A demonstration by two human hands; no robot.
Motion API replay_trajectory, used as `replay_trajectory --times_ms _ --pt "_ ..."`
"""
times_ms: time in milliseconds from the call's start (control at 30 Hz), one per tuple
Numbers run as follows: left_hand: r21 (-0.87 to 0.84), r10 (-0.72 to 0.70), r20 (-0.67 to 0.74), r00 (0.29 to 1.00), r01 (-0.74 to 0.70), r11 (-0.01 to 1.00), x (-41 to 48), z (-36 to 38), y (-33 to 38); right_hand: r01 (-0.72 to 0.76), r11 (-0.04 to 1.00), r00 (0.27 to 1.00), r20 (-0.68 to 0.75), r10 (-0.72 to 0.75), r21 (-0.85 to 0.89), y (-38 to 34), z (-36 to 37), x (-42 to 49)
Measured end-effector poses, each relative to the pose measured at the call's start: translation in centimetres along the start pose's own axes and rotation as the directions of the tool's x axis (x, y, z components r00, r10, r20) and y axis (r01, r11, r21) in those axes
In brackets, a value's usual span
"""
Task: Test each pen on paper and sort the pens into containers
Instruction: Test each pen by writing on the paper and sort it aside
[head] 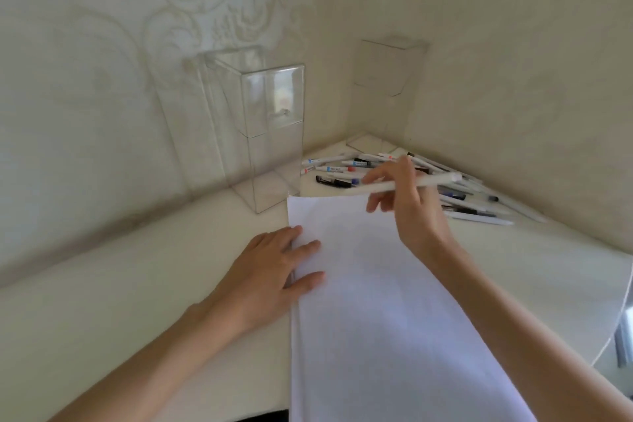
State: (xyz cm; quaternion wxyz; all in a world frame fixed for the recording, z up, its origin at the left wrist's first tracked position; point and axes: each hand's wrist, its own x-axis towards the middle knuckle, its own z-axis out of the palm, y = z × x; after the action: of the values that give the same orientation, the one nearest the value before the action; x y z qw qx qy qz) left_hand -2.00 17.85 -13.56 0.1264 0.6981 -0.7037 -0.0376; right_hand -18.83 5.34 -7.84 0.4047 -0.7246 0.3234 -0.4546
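White plastic shows between the fingers of the right hand — a white pen, pinched near its middle with the thumb and curled fingers closed round the barrel. The forefinger reaches out along it to the left. The pen lies roughly level in the air, above the far end of the paper and not touching it; its left end blurs into the sheet, so which end carries the tip cannot be told.

The left hand lies flat and relaxed, fingers straight and slightly spread. Its palm rests on the table, and its fingertips reach over the left edge of the paper, pressing it down. It holds nothing.

The paper is a long white sheet that runs from the near edge of the table away between the two forearms.

Beyond its far end, towards the corner of the room, lies the pile of pens — mostly white barrels, some with blue or red marks, a few black — spread loosely on the table behind the right hand.

Just left of the sheet's far corner stands a tall clear container, upright. A second clear container stands farther back in the corner, behind the pile, against the patterned wall.
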Motion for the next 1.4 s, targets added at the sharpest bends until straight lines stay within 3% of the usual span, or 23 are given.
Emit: replay_trajectory --times_ms 67,167,333,467,600,700,967,1100,1400 --pt "0.002 0.011 0.021 1.0 -0.011 1.0 -0.6 -0.2 0.7 -0.115 0.992 0.99 0.088 0.111 0.048 -0.8 1.4 0.7" --pt "0.026 0.046 0.031 0.998 -0.047 0.999 -1.0 -0.7 0.9 -0.142 0.986 0.977 0.146 0.154 -0.086 -0.3 3.9 1.6" --pt "-0.055 0.11 0.021 0.994 -0.109 0.993 -0.2 -1.2 -0.5 -0.265 0.961 0.945 0.218 0.242 0.083 1.1 6.6 3.3" --pt "-0.049 0.115 -0.01 0.993 -0.115 0.992 -0.1 -0.8 -1.1 -0.214 0.976 0.952 0.215 0.22 -0.052 2.7 7.8 3.4" --pt "-0.046 0.019 -0.009 1.0 -0.019 0.999 0.2 -0.4 -1.3 -0.212 0.97 0.949 0.211 0.233 -0.118 3.9 8.4 3.9" --pt "-0.032 -0.004 -0.016 1.0 0.004 0.999 0.3 -0.1 -1.3 -0.179 0.978 0.97 0.145 0.194 -0.112 4.1 8.7 4.2" --pt "-0.02 -0.009 -0.011 1.0 0.009 1.0 0.3 -0.1 -1.3 -0.095 0.988 0.959 0.253 0.124 -0.124 4.4 9.2 3.8" --pt "-0.006 -0.002 -0.007 1.0 0.002 1.0 0.3 -0.1 -1.3 -0.084 0.986 0.976 0.187 0.111 -0.144 4.9 9.4 4.1" --pt "-0.026 0.006 -0.079 0.997 -0.008 1.0 0.2 -0.1 -1.1 -0.084 0.984 0.97 0.213 0.117 -0.156 4.7 9.3 4.1"
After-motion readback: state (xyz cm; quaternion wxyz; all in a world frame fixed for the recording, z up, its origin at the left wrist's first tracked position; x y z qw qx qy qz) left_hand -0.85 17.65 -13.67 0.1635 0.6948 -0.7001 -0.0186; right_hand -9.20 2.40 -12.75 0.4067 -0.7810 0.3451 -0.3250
